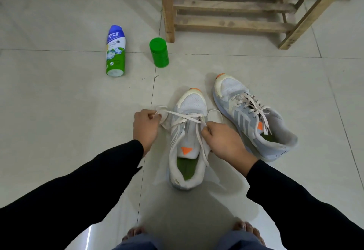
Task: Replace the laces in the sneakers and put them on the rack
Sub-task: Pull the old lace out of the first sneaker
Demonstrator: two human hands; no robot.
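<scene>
A white and grey sneaker (192, 105) with a green insole stands on the floor in front of me, toe pointing away. Its pale lace (178, 114) crosses the upper eyelets. My left hand (144, 126) pinches one lace end out to the sneaker's left. My right hand (224, 141) grips the other lace strand at the sneaker's right side. The second sneaker (254, 117) lies to the right, laced, its lace ends loose over the side. The wooden rack (232, 5) stands beyond them at the top.
A blue, white and green powder bottle (115, 51) lies on the tiled floor at the far left. A green capped jar (159, 52) stands by the rack's left leg. My bare feet (247, 230) show at the bottom edge.
</scene>
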